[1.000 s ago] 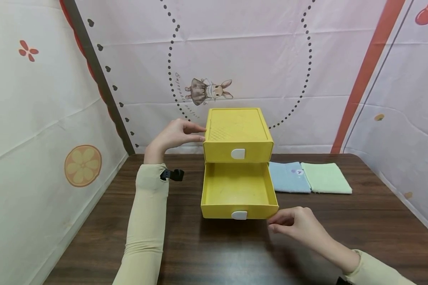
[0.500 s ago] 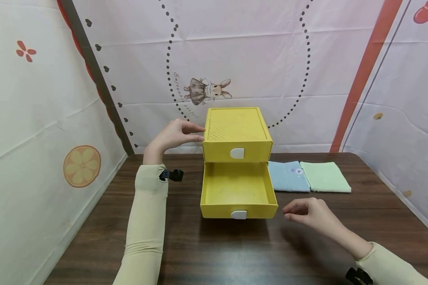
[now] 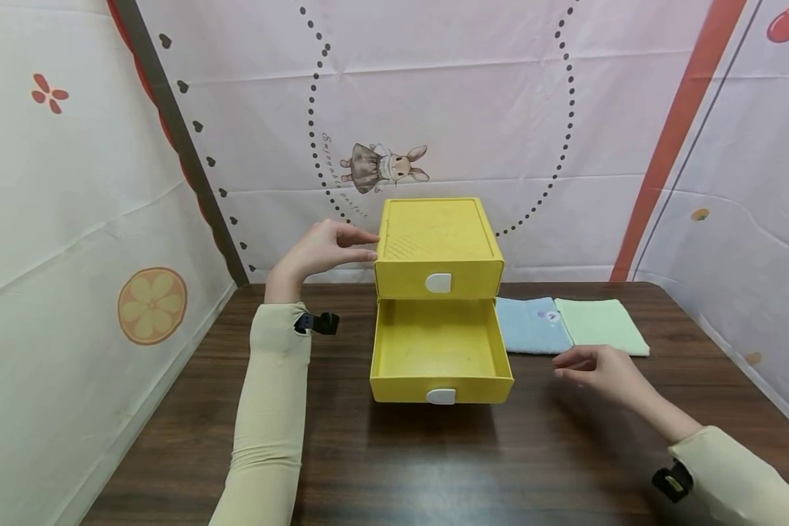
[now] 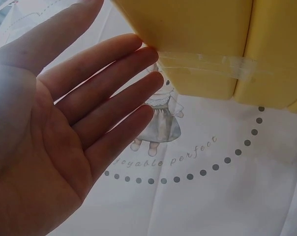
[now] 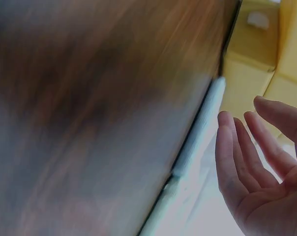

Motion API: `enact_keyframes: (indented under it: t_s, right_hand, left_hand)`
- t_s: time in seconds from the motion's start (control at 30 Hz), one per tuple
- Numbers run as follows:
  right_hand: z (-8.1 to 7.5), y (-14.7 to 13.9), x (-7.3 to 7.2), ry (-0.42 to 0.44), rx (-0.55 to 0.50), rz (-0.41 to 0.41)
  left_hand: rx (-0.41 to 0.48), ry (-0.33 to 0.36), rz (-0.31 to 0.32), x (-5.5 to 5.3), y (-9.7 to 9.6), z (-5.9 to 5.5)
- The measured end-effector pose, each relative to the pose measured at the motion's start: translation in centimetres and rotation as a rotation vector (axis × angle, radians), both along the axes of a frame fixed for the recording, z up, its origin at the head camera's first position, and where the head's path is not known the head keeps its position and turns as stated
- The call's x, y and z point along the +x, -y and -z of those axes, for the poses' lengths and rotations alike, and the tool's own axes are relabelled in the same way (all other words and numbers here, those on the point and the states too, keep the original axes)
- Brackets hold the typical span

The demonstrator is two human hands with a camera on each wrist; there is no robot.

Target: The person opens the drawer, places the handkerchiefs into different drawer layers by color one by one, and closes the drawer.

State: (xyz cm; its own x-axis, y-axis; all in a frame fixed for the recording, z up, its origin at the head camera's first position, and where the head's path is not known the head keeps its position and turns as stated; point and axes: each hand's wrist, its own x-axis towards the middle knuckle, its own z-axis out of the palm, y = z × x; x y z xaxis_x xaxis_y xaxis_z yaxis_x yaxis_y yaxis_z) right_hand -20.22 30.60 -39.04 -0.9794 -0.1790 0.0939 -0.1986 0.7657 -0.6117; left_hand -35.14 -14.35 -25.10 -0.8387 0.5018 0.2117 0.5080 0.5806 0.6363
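Note:
A yellow two-drawer box stands in the middle of the table; its lower drawer is pulled out and holds nothing, its upper drawer is closed. My left hand touches the box's upper left side with straight fingertips; in the left wrist view the fingers are extended beside the yellow wall. My right hand hovers over the table just in front of the folded towels, holding nothing, its fingers loosely bent. A folded blue towel lies right of the box, and beside it a folded light green towel.
The dark wooden table carries the box and towels. A printed cloth hangs behind and along both sides. Each drawer front bears a white handle.
My right hand has let go of the lower drawer's right front corner and moved right and away from me, towards the towels. The left hand, box and towels have stayed put.

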Motion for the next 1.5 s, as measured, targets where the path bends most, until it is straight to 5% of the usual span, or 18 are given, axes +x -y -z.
enact_keyframes:
  t_s: [0.6, 1.5]
  right_hand:
    - [0.2, -5.6, -3.6, -0.025, 0.133, 0.107]
    - [0.2, -11.4, -6.5, -0.040, 0.211, 0.162]
  left_hand:
    - [-0.002, 0.014, 0.001, -0.2, 0.0, -0.1]
    - [-0.008, -0.013, 0.012, -0.1, 0.1, 0.0]
